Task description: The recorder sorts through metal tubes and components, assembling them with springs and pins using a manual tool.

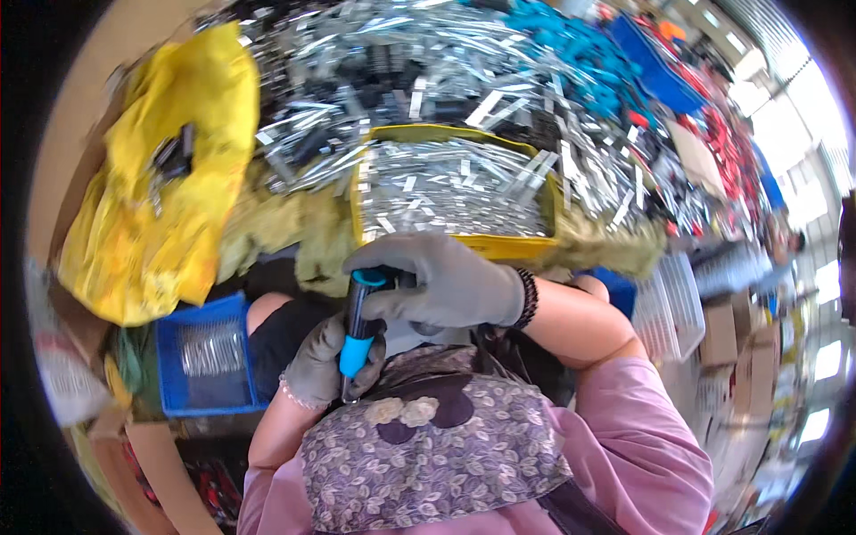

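A black and light blue screwdriver [357, 349] stands nearly upright in front of my lap, its short metal shank pointing down toward me. My left hand [315, 366], in a grey glove, is closed around its lower part. The grey-gloved right hand [450, 281] grips the upper end of the handle, thumb and fingers on either side of it. What else may lie between the fingers is hidden. Just beyond my hands is a yellow bin [513, 247] filled with small shiny metal pieces.
A big heap of metal strips [312, 45] and blue parts [571, 62] covers the far side. Yellow sacking [209, 214] hangs at the left, above a blue bin [209, 406] holding metal pieces. White crates [673, 303] and cardboard boxes [753, 357] stand at the right.
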Tool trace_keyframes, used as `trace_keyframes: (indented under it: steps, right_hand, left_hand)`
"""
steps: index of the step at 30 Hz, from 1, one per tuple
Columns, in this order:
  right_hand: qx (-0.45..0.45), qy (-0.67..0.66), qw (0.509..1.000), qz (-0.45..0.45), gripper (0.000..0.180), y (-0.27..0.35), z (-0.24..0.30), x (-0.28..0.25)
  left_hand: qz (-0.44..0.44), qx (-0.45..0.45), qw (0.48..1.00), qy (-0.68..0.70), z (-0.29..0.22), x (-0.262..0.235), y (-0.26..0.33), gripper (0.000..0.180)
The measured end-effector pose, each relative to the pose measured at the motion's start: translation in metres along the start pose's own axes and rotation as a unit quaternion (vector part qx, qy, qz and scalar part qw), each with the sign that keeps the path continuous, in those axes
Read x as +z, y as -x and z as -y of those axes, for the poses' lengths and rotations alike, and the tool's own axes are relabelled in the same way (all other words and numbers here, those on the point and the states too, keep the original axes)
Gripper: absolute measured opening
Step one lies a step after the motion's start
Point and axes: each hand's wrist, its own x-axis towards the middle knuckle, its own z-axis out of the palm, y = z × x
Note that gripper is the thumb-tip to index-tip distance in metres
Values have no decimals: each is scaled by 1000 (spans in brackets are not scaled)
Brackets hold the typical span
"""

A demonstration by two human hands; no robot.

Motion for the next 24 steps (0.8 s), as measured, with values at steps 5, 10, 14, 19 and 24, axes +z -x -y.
trace_keyframes:
  steps: [5,10,14,19,24]
  right_hand:
    - [15,-71,985,-156,47,66,-26,-2]
    - [33,13,980,-198,34,123,-58,-34]
    - [258,437,716,-479,18,181,-125,-124]
    - [346,551,650,-392,22,221,-161,-163]
    - [140,353,753,-537,21,226,-118,-165]
  left_hand:
    - [69,-25,994,-81,-1,34,-51,84]
    - [71,-52,959,-271,12,73,-83,82]
    - [48,-49,947,-314,17,87,-93,82]
    - [35,-67,946,-316,34,98,-107,74]
    - [-1,-11,896,-443,32,96,-124,65]
